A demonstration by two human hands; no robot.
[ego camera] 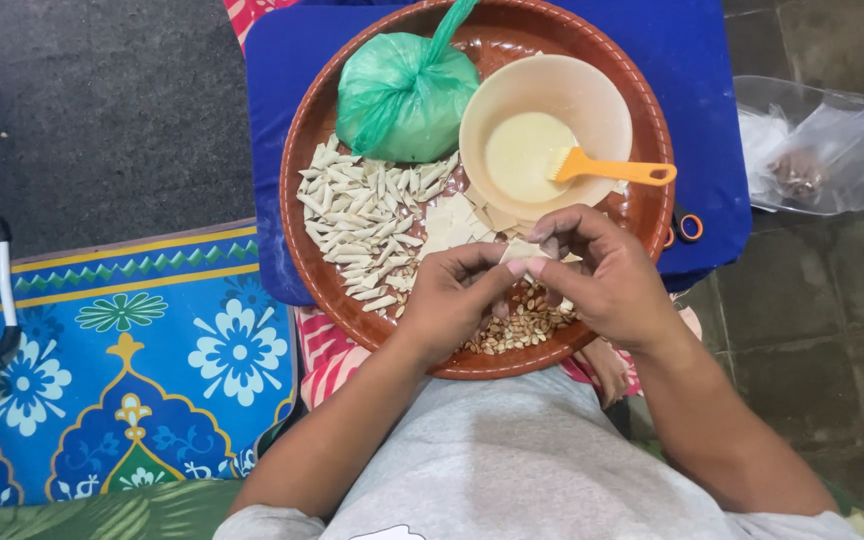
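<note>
Left hand [449,300]: fingers curled, thumb and fingertips pinching a small pale wrapper square [520,250] from its left edge.
Right hand [602,275]: fingers bent, pinching the same square from the right; both hands meet over the round brown tray [297,165].
Peanuts [517,328]: heaped under and between the hands, on the tray's near side.
Rolled pieces [362,225]: pale pile left of the hands.
Wrapper stack [457,222]: flat squares just beyond the fingertips.
Bowl [544,120]: beyond the right hand, holding pale liquid and an orange brush [612,168].
Green bag [404,92]: knotted, beyond the left hand, touching the bowl.
Clear plastic bag [832,150]: far right, off the tray.
</note>
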